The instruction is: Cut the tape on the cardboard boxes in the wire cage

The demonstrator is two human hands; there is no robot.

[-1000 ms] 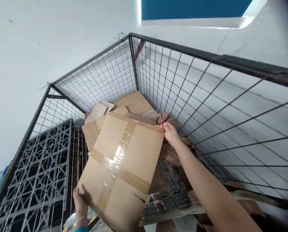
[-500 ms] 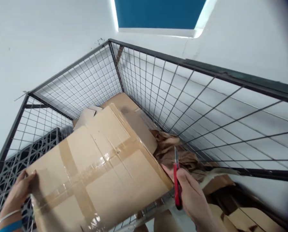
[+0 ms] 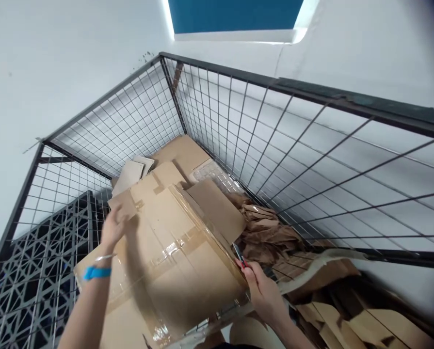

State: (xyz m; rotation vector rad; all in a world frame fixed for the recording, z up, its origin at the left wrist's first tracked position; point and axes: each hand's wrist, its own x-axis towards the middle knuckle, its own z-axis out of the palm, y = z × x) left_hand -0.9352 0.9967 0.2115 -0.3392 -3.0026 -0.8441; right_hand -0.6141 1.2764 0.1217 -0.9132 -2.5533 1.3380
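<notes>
Inside, a black wire-mesh cage (image 3: 275,145) is holding flattened cardboard and crumpled brown packing paper (image 3: 271,237) along its right wall. A taped cardboard box (image 3: 176,261) is lying tilted on top of the pile, clear packing tape crossing its upper face. The left hand (image 3: 113,228), fingers spread and blurred, is hovering at the box's far left corner, a blue wristband (image 3: 96,273) circling that wrist. The right hand (image 3: 262,288) is gripping a red utility knife (image 3: 239,255), fingers curled tight, its tip lying against the box's right edge.
</notes>
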